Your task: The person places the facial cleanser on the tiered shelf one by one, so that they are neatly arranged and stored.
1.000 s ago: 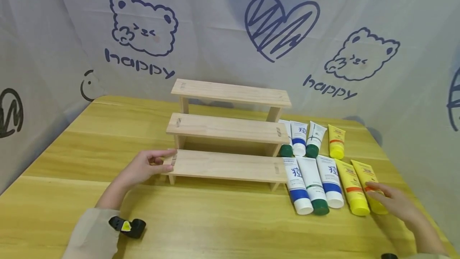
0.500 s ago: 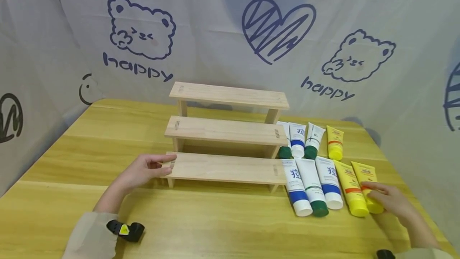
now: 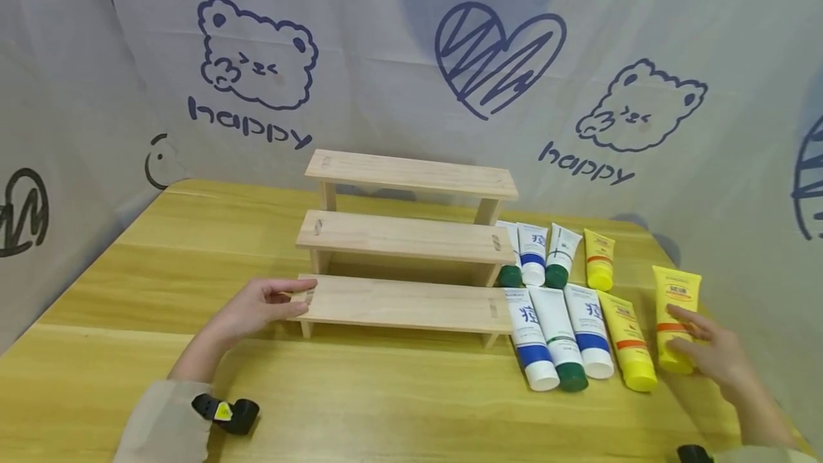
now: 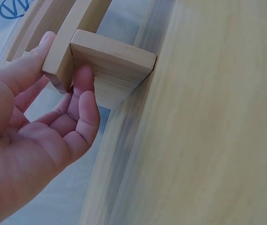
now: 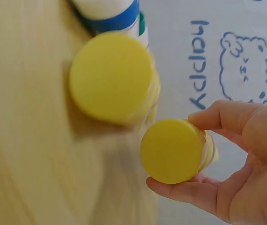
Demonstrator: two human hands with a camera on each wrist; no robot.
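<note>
My left hand (image 3: 253,308) grips the left end of the lowest step of a three-tier wooden riser (image 3: 398,302). In the left wrist view, thumb and curled fingers pinch the edge of that board (image 4: 60,61) beside its leg. At the right, my right hand (image 3: 716,349) holds a yellow squeeze tube (image 3: 678,291), cap end down and tilted up. The right wrist view shows its round yellow cap (image 5: 171,152) between thumb and fingers. Just left of it another yellow tube (image 3: 625,338) lies on the table, its cap (image 5: 112,77) large in the right wrist view.
Beside the riser lie white tubes with blue bands (image 3: 532,341) and white tubes with green caps (image 3: 558,334), in two rows. A smaller yellow tube (image 3: 599,259) lies in the back row. A printed cloth (image 3: 386,56) hangs behind the wooden table (image 3: 360,406).
My right hand has taken hold of the rightmost yellow tube and lifted it up and to the right, away from the row. My left hand stays on the riser.
</note>
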